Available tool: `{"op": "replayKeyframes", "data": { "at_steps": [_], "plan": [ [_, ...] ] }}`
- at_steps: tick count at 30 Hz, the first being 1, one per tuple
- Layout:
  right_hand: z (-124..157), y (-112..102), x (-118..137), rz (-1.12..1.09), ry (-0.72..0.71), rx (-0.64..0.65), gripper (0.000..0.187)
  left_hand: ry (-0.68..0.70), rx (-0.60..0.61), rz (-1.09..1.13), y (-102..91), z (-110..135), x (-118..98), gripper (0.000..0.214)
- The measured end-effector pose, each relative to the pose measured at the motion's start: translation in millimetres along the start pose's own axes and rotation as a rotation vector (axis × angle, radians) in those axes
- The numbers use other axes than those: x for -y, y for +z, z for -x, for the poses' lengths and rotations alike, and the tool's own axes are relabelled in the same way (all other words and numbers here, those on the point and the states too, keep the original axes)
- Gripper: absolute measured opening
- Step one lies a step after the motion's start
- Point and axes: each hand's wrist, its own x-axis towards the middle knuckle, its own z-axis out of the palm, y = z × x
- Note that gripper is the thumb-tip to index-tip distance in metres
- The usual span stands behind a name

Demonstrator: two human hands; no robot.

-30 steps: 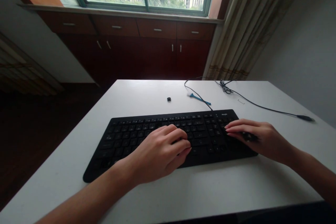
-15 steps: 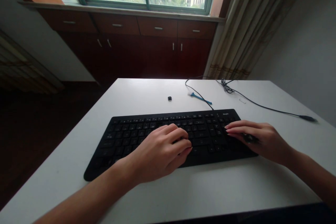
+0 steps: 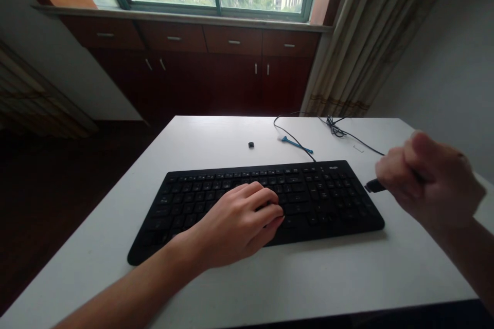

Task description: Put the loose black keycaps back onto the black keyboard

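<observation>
A black full-size keyboard (image 3: 347, 200) lies flat on the white table, slightly tilted to the view. My left hand (image 3: 243, 221) rests on its middle keys with curled fingers, closed; what the fingertips hold, if anything, is hidden. Off the keyboard's right end, my right hand (image 3: 428, 180) is raised in a blurred fist. From it a short black tool (image 3: 374, 185) sticks out to the left, its blunt tip near the keyboard's right edge. The rest of the tool is covered by the fist, so its kind is unclear.
Behind the keyboard lie a small black cube-like piece (image 3: 251, 145), a blue stick-like tool (image 3: 296, 144) under the keyboard cable, and a thin bent wire (image 3: 358, 148). The cable's tied bundle (image 3: 335, 126) sits at the back right of the white table (image 3: 216, 133).
My right hand has lifted off the number keys and moved right, closing into a fist around the black tool. My left hand stays in place on the keys.
</observation>
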Motion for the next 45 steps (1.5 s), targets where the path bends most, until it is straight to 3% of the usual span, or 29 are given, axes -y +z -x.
{"op": "replayKeyframes", "data": {
  "at_steps": [3, 6, 9, 14, 17, 20, 24, 28, 31, 34, 38, 41, 45],
  "plan": [
    [-5, 24, 1, -0.217, 0.004, -0.006, 0.057, 0.000, 0.009, -0.002, -0.5, 0, 0, 0.013],
    [-3, 40, -21, -0.145, 0.082, 0.086, 0.056, 0.002, 0.013, 0.010, -0.9, 1, 0, 0.013],
    [-1, 42, -37, -0.071, 0.146, 0.151, 0.057, -0.011, 0.006, 0.028, -1.1, 1, 1, 0.013],
    [-10, 40, -28, -0.089, 0.061, 0.080, 0.055, -0.028, 0.017, 0.044, -0.3, 1, 1, 0.013],
    [-13, 49, -25, -0.019, 0.230, 0.037, 0.051, -0.040, 0.011, 0.063, 0.3, 1, 0, 0.014],
    [-12, 62, -29, 0.081, 0.379, 0.109, 0.043, -0.077, -0.010, 0.087, -4.6, 1, 4, 0.015],
    [-15, 81, -30, 0.167, 0.433, 0.158, 0.041, -0.220, -0.008, 0.045, -25.2, -5, 28, 0.019],
    [-14, 111, -23, 0.043, 0.397, -0.001, 0.048, -0.347, 0.056, -0.093, -44.2, -24, 77, 0.029],
    [5, 139, -14, -0.023, 0.330, -0.065, 0.044, -0.386, 0.083, -0.080, -44.9, -42, 116, 0.033],
    [37, 161, -9, -0.073, 0.379, -0.005, 0.039, -0.389, 0.139, -0.024, -36.2, -55, 142, 0.033],
    [79, 176, -10, -0.008, 0.359, 0.170, 0.031, -0.410, 0.185, 0.125, -21.7, -60, 154, 0.022],
    [98, 181, -13, 0.089, 0.288, 0.178, 0.026, -0.475, 0.142, 0.267, -15.4, -58, 156, 0.014],
    [109, 174, -18, 0.149, 0.196, 0.143, 0.024, -0.617, -0.009, 0.511, -20.8, -47, 152, 0.011]
  ]
}}
